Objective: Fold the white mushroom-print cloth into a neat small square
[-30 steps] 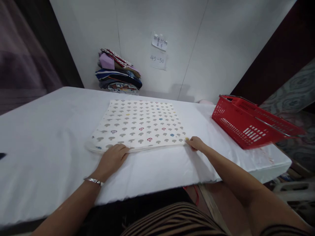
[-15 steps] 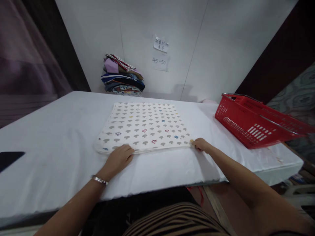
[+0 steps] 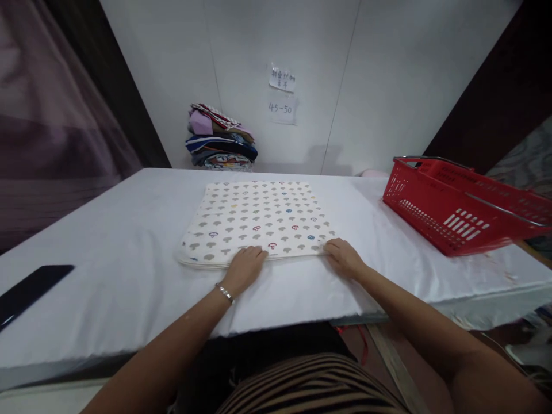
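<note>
A white folded cloth [image 3: 263, 215] printed with grey mushrooms and a few coloured ones lies flat on the table. Its layers show along the near edge, and its near left corner is rounded. My left hand [image 3: 246, 267], below a silver bracelet, grips the near edge around its middle, fingers on top and thumb hidden. At the near right corner, my right hand [image 3: 342, 259] is closed on the same edge, its fingertips partly out of sight.
A red plastic basket [image 3: 435, 204] with metal handles stands on the right of the white-covered table [image 3: 129, 230]. Folded clothes [image 3: 222, 138] are piled against the back wall. A dark flat object [image 3: 34, 290] lies at the left. Two paper notes [image 3: 282, 95] hang on the wall.
My left hand has shifted right along the cloth's near edge, toward its middle. My right hand stays at the near right corner, its fingers now more over the top. The view has shifted slightly.
</note>
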A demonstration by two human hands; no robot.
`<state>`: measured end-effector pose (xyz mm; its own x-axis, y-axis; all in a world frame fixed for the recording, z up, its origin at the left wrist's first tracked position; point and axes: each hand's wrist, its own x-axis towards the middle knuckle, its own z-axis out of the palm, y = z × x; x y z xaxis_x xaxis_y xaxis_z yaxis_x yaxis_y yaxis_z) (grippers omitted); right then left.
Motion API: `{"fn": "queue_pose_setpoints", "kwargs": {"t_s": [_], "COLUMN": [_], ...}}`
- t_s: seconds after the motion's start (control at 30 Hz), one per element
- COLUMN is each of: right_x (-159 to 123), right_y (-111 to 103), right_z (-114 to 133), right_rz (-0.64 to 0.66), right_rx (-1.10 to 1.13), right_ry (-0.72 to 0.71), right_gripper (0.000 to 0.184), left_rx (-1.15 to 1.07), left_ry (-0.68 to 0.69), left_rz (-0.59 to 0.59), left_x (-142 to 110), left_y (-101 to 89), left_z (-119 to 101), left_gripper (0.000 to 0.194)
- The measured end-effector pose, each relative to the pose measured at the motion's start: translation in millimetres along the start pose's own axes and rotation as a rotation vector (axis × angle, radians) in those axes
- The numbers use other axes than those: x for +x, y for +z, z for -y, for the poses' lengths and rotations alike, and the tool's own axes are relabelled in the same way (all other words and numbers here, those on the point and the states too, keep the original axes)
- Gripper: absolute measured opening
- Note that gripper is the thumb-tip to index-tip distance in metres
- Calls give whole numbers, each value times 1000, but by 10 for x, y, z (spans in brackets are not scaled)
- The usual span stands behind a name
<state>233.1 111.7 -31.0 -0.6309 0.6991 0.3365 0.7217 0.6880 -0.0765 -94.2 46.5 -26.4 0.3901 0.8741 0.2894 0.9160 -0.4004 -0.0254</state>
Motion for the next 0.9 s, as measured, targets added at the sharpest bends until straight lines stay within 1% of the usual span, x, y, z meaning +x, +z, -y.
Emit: {"fn": "queue_pose_setpoints", "kwargs": {"t_s": [0.03, 0.1, 0.27, 0.4, 0.47, 0.57, 0.7, 0.8, 0.9], "right_x": [12, 41, 122, 170, 179, 183, 213, 269, 335], "right_y": [34, 93, 142, 116, 109, 132, 210, 253, 259], "right_z": [22, 51, 71, 72, 92, 161, 282, 339, 364], "right_rz": [-1, -8, 19, 51, 32, -34, -111, -123, -108], "right_rx": [9, 16, -15, -21, -4, 49, 102, 47, -38], "right_ry": [-48, -89, -95, -99, -94, -93, -149, -171, -162], "right_gripper": [24, 30, 38, 40, 39, 36, 23, 18, 17], "left_rx": [1, 7, 27, -1, -34, -109, -166, -174, -178], "left_ry": [18, 56, 115, 96, 67, 23, -38, -85, -113], "left_rz": [-4, -7, 11, 18, 24, 42, 65, 102, 122], "left_x": [67, 190, 427, 548, 583, 605, 613, 622, 631], "left_y": [35, 98, 192, 231, 234, 204, 143, 125, 130], "left_z": [-61, -171, -378, -478, -497, -489, -458, -450, -447], "left_gripper": [26, 25, 27, 25, 24, 23, 21, 20, 17]}}
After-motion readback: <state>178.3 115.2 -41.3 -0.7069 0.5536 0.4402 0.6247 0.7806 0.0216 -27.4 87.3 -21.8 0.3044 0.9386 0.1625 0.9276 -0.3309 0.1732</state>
